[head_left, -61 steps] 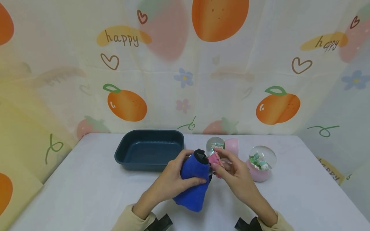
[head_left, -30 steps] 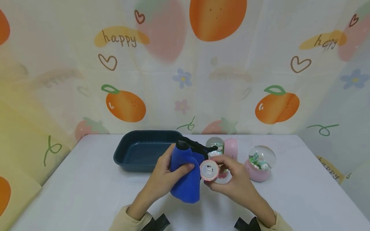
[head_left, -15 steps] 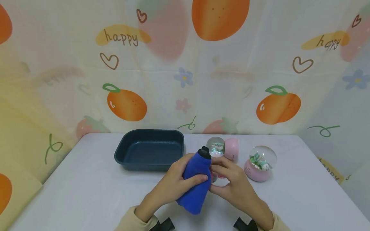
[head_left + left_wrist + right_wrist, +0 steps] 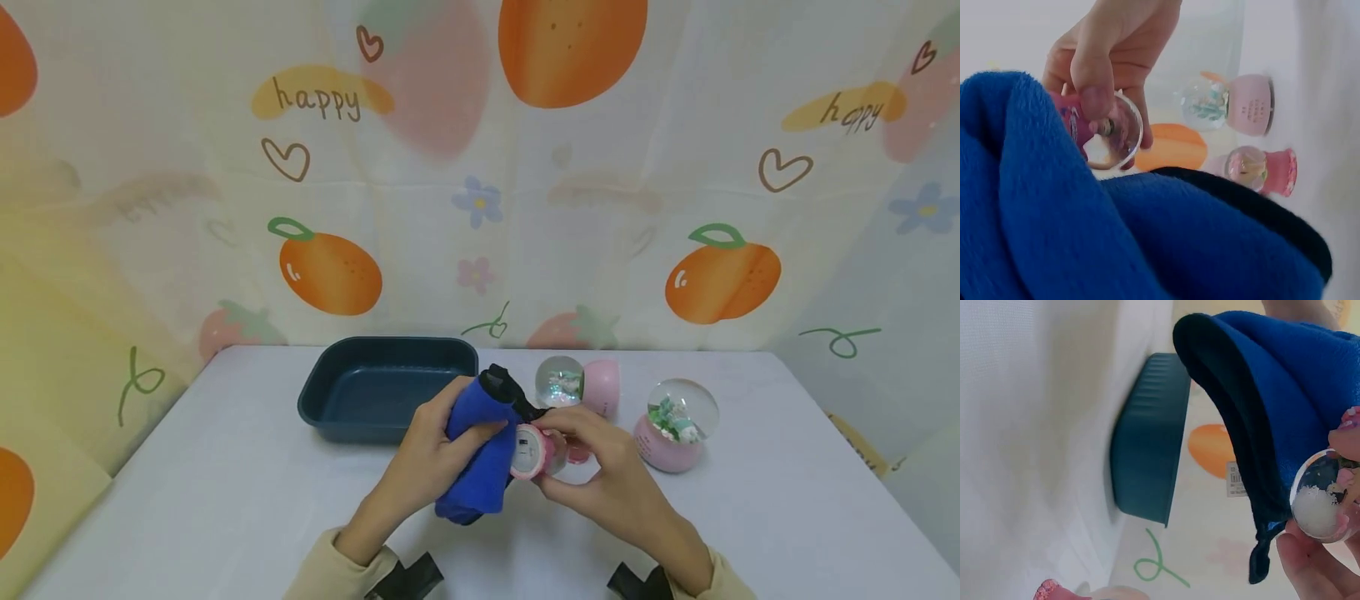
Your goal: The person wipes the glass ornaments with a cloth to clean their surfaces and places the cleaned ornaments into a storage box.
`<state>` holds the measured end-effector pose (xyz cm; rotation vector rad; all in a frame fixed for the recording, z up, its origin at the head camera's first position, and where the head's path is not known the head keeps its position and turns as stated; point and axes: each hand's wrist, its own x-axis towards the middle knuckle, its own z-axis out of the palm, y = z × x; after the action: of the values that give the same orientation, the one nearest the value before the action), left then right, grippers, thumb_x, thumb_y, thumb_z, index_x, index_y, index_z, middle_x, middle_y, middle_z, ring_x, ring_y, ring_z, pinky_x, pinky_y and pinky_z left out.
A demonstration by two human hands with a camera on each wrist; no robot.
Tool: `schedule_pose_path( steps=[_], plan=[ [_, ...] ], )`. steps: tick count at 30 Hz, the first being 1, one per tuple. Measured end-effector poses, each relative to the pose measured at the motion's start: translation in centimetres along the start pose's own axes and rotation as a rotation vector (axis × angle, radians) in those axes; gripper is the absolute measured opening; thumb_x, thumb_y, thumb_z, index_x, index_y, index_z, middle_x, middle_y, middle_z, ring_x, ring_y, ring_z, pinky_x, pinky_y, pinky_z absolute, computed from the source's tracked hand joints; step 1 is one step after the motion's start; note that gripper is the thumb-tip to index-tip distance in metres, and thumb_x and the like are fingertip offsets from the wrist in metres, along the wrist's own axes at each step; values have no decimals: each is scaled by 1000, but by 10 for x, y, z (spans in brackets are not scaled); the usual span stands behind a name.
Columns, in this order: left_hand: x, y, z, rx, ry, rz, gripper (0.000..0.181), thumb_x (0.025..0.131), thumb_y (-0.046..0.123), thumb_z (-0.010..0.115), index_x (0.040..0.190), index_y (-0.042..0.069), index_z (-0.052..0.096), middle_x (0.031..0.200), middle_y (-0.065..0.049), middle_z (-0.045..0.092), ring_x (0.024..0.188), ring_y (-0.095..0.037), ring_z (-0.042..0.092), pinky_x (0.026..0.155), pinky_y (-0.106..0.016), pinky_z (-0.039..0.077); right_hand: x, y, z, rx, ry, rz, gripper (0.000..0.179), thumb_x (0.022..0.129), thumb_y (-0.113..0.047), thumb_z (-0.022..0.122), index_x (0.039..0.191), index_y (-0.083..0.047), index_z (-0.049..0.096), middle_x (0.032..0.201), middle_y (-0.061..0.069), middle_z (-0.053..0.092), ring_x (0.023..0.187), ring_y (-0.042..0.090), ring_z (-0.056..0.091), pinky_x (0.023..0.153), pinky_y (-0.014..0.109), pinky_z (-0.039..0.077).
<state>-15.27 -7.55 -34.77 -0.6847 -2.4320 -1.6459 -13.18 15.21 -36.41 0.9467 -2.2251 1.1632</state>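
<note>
My left hand [image 4: 442,446] grips a blue cloth [image 4: 483,467] with black trim and a loop, thumb across its front. My right hand [image 4: 611,458] holds a small snow globe [image 4: 531,452] between thumb and fingers, its pink base against the cloth's right side. The base's pale underside faces the cloth and the head camera. In the right wrist view the clear dome [image 4: 1316,506] shows white bits and pink figures inside, close to the cloth's black edge. The left wrist view shows the thumb [image 4: 1094,94] on this globe.
A dark teal tray [image 4: 390,435] stands at the back left of the white table. A pink-based snow globe [image 4: 602,386] lies on its side at the back; another [image 4: 667,446] stands at the right. A smaller pink one [image 4: 1279,172] is partly hidden behind the right hand.
The cloth has swung left and tilted since half a second ago, bringing its black edge into sight. The held globe, then mostly hidden behind it, now shows its base's underside.
</note>
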Motion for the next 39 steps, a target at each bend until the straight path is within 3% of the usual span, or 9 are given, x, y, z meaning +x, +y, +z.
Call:
schedule_pose_path(
  steps=[2,5,9,12,21,25,28,30,39],
  plan=[
    [0,1,-2,-24,11,-47,34,94,22,67,127,18,57,119,-8,69,106,-29,67,88,-51,56,0,1,-1,12,6,6,58,68,-2,89,118,-15,64,112,1,69,94,10,64,79,19,55],
    [-1,2,-2,-69,-35,-92,36,96,27,63,130,19,55,121,-9,67,108,-30,67,88,-51,56,0,1,-1,15,17,7,58,67,0,88,118,-14,64,111,2,70,91,10,64,79,18,56],
    [-2,2,1,-86,-152,-58,37,98,28,61,132,17,53,122,-11,66,106,-28,66,86,-46,56,1,0,-1,4,8,4,52,69,-3,88,115,-15,66,111,0,70,95,11,64,85,15,53],
    [-2,1,5,-63,-174,-21,37,97,26,63,132,17,54,120,-9,67,103,-26,66,84,-42,56,1,-2,-1,-17,7,-15,50,69,-5,88,113,-16,68,110,-1,71,97,12,64,87,15,51],
    [-3,1,4,-14,-11,48,34,93,15,68,126,13,58,118,-9,69,106,-29,67,89,-50,55,1,-4,0,2,-13,7,48,73,-6,87,115,-18,69,115,-2,69,100,10,63,83,15,52],
    [-2,1,1,-10,55,14,34,93,19,69,125,17,58,117,-7,70,104,-27,68,87,-48,57,0,-3,0,-1,-10,-2,49,73,-6,86,117,-19,69,117,-1,67,98,8,61,77,18,53],
    [-1,0,-2,-30,69,-23,32,94,24,67,124,19,59,115,-7,70,102,-25,68,85,-44,57,0,-2,0,-18,1,-21,51,72,-5,86,118,-19,68,117,1,66,100,11,60,77,20,53],
    [-1,-1,-3,-47,53,-39,31,95,26,65,125,20,59,114,-8,70,101,-24,68,85,-42,56,0,-2,0,-31,8,-22,53,71,-6,87,118,-19,68,117,1,66,104,13,61,80,21,54],
    [-3,-3,0,-79,-134,-23,33,100,31,58,129,16,56,117,-10,69,102,-24,68,85,-42,57,0,-1,-1,-30,16,28,46,70,-8,88,112,-18,69,111,1,69,88,9,61,62,21,53]
  ],
)
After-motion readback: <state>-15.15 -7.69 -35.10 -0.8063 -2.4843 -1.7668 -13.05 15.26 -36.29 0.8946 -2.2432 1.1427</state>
